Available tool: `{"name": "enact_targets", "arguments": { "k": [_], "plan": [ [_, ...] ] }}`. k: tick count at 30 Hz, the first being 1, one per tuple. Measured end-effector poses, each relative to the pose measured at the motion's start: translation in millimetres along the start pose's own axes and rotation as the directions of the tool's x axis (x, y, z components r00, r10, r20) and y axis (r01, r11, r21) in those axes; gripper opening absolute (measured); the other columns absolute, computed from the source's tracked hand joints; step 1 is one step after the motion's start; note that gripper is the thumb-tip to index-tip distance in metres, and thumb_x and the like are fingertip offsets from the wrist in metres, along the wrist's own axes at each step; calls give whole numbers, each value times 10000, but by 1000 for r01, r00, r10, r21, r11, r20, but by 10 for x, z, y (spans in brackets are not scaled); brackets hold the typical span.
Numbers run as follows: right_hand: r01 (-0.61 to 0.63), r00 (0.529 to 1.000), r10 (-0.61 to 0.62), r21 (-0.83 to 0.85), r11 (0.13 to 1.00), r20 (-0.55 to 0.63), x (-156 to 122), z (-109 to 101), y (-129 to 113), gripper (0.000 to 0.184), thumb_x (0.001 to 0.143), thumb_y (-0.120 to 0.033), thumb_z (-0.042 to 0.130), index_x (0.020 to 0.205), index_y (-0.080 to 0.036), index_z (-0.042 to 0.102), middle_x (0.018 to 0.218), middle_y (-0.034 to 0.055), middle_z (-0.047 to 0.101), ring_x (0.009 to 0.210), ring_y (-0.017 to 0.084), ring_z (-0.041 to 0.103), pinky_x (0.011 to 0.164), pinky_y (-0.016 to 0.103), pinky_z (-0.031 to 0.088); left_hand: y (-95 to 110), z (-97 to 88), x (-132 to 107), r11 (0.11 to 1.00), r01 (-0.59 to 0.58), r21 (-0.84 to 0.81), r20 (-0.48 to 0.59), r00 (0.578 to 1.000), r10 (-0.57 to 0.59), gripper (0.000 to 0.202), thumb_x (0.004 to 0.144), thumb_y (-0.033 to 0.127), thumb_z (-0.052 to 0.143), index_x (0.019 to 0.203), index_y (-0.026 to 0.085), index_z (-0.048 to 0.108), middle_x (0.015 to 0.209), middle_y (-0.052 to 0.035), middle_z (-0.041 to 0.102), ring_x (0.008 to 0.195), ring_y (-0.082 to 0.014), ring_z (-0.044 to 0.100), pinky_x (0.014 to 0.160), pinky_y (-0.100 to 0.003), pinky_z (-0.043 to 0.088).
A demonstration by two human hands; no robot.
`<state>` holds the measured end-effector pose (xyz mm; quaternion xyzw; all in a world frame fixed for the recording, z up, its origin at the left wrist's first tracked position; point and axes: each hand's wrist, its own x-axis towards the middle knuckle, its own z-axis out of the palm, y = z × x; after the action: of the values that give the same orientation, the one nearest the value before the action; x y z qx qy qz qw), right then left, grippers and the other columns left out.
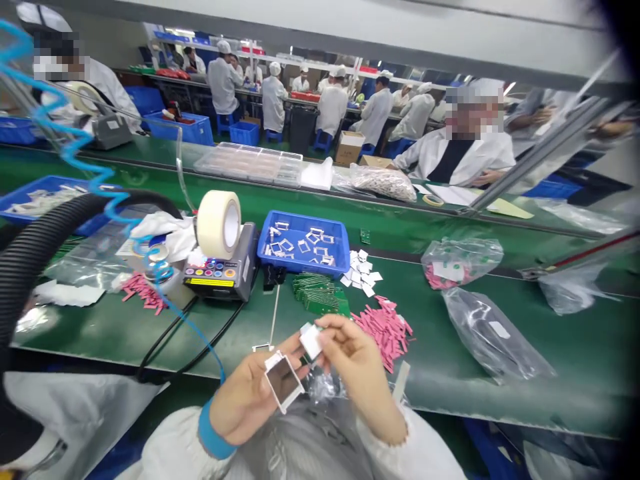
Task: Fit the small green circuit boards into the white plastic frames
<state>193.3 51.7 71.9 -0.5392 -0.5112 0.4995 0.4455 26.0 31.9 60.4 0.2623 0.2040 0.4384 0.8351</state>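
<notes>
Work in hand: a white pad is held just beside the corner of a white-edged rectangular frame, above the bench's near edge.

Left hand [250,393]: the white-edged rectangular frame [285,381], its dark glossy face turned upward, is gripped against the palm.

Right hand [357,373]: the white pad [311,341] is pinched at its edge.

Fingers: the left ones are curled together around the frame; the right ones are closed on the pad, with their exact placing partly hidden.

Trays: at far left, white pieces are held in a blue plastic tray [60,179]; at centre, small rectangular frames are scattered in a second blue tray [300,265].

Bags: on the right, pink strips and white pieces are enclosed in a clear plastic bag [463,262]; a dark item is sealed in a larger clear bag [493,337].

Bench: pink strips [385,333] are piled just right of green circuit-board strips [320,293].
</notes>
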Motion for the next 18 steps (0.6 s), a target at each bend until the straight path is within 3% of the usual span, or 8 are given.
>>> {"name": "enact_targets", "arguments": {
  "k": [2, 3, 6, 9, 11, 14, 16, 18],
  "plan": [
    [-38, 997, 23, 192, 981, 79, -119, 237, 12, 310, 767, -408, 595, 989, -206, 518, 595, -39, 540, 440, 95, 516, 384, 201, 416, -2, 3, -29, 999, -31, 11, -5, 999, 32, 395, 584, 467, 727, 833, 161, 714, 1014, -121, 652, 992, -285, 557, 917, -424, 375],
    [-25, 995, 8, 183, 983, 97, -144, 308, 20, 303, 787, -393, 576, 1022, -214, 508, 599, -41, 539, 438, 93, 509, 386, 202, 418, -2, -9, -54, 999, -44, 18, -24, 999, 45, 392, 580, 473, 727, 817, 160, 714, 958, -114, 656, 934, -274, 572, 885, -419, 386],
    [237, 971, -228, -146, 961, 74, -123, 377, 12, 277, 829, -312, 530, 1094, -232, 533, 713, 6, 580, 597, 135, 571, 522, 261, 485, 8, -62, -142, 996, -83, 18, -71, 994, 84, 373, 545, 464, 752, 765, 165, 717, 956, -99, 631, 916, -254, 560, 850, -382, 388],
    [546, 833, -519, -429, 719, 191, -51, 364, -34, 282, 839, -220, 502, 1106, -256, 587, 920, 61, 606, 821, 182, 596, 676, 310, 505, 20, -82, -194, 994, -112, -14, -73, 991, 111, 348, 525, 439, 773, 718, 154, 720, 850, -68, 605, 824, -191, 555, 777, -309, 403],
    [669, 737, -609, -443, 597, 293, -21, 366, -46, 311, 851, -165, 469, 1126, -257, 583, 950, 59, 634, 818, 172, 609, 665, 292, 509, 26, -73, -194, 990, -142, -25, -87, 986, 139, 347, 523, 435, 775, 702, 142, 726, 767, -43, 573, 710, -138, 535, 699, -261, 404],
    [765, 622, -713, -445, 465, 324, -16, 382, 10, 352, 826, -134, 498, 1155, -246, 558, 945, 49, 680, 783, 177, 638, 668, 297, 515, 20, -62, -166, 985, -173, -19, -85, 982, 171, 379, 506, 465, 772, 694, 137, 736, 754, -48, 567, 650, -123, 524, 632, -247, 396],
    [776, 602, -736, -446, 447, 309, -29, 393, 80, 353, 803, -140, 532, 1134, -259, 566, 995, 53, 682, 812, 193, 651, 690, 306, 522, -1, -75, -143, 984, -177, -5, -67, 982, 176, 375, 514, 473, 763, 708, 153, 742, 775, -68, 596, 671, -149, 550, 629, -266, 404],
    [741, 645, -721, -438, 508, 254, -55, 399, 137, 296, 795, -150, 547, 1057, -279, 597, 1001, 48, 680, 819, 201, 656, 684, 302, 533, -36, -103, -121, 982, -185, 48, -50, 981, 188, 345, 533, 457, 759, 732, 175, 744, 827, -92, 636, 741, -192, 589, 669, -299, 419]
  ]
}}
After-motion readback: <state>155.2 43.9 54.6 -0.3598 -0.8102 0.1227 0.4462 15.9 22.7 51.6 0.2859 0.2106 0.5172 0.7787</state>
